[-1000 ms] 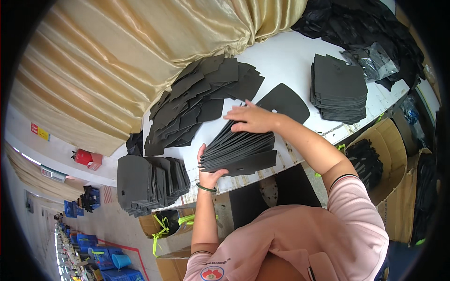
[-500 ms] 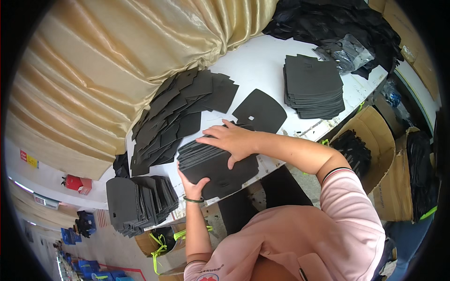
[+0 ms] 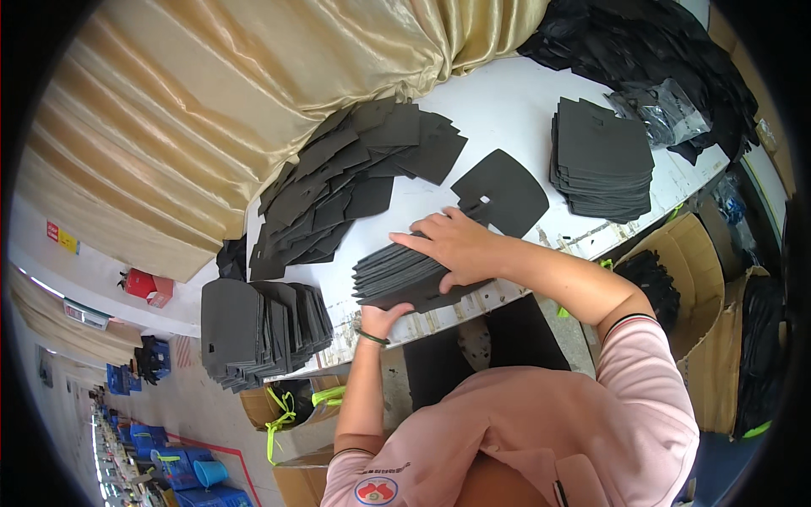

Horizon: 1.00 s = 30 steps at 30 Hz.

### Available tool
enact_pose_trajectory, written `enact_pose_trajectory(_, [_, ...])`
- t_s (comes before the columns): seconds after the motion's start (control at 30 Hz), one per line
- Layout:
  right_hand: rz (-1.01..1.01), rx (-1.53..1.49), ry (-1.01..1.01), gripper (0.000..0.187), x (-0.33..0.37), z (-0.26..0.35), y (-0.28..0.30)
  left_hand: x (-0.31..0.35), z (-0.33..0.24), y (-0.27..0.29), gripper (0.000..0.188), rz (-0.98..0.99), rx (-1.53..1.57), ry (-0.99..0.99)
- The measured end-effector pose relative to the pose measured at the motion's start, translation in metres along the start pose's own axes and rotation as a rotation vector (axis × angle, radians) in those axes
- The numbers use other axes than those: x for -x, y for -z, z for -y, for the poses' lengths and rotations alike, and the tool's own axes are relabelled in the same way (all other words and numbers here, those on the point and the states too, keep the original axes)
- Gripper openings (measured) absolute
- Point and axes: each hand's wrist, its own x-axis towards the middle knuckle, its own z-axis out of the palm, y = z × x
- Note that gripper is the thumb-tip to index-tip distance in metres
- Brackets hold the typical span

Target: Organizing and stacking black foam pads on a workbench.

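Observation:
Between my hands is a stack of black foam sheets (image 3: pixel 393 275), its layered edges showing at the left end, by the table's front edge. My right hand (image 3: pixel 460 248) lies across the top, its fingers over the far side and its thumb at the near side. At the near left corner, my left hand (image 3: pixel 382 323) grips the stack with the thumb up; its other fingers are mostly hidden. A single black sheet (image 3: pixel 511 190) with a small square hole lies flat just beyond my right hand.
Loose black sheets (image 3: pixel 338 173) spread in a heap at the back left. A fanned stack (image 3: pixel 245 329) occupies the left table corner, and a neat pile (image 3: pixel 604 156) the right. Black fabric (image 3: pixel 642 42) and a clear plastic bag (image 3: pixel 667 114) lie behind. An open carton (image 3: pixel 697 279) stands at right.
The stack between my hands has tipped, so its broad face shows less and its layered edges more. Both hands stay on it. The whole view has shifted, putting the table's things further right.

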Motion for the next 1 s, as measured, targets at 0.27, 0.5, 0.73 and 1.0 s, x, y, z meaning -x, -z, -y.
enact_pose_trajectory(0.27, [0.079,-0.064,0.000,0.110,-0.008,0.006,0.008,-0.001,0.013,-0.005,0.066,0.065,0.010,0.050])
enact_pose_trajectory(0.5, [-0.092,-0.356,0.160,0.099,-0.014,0.000,-0.004,-0.006,0.015,-0.021,0.064,-0.025,0.188,0.033])
enact_pose_trajectory(0.73, [-0.444,-1.206,-0.494,0.061,0.031,-0.105,-0.034,-0.008,0.018,-0.023,0.061,0.015,0.136,0.048])
enact_pose_trajectory(1.0, [-0.245,-1.091,-0.310,0.088,0.027,-0.091,-0.029,-0.011,0.026,-0.024,0.053,-0.123,0.003,-0.008])
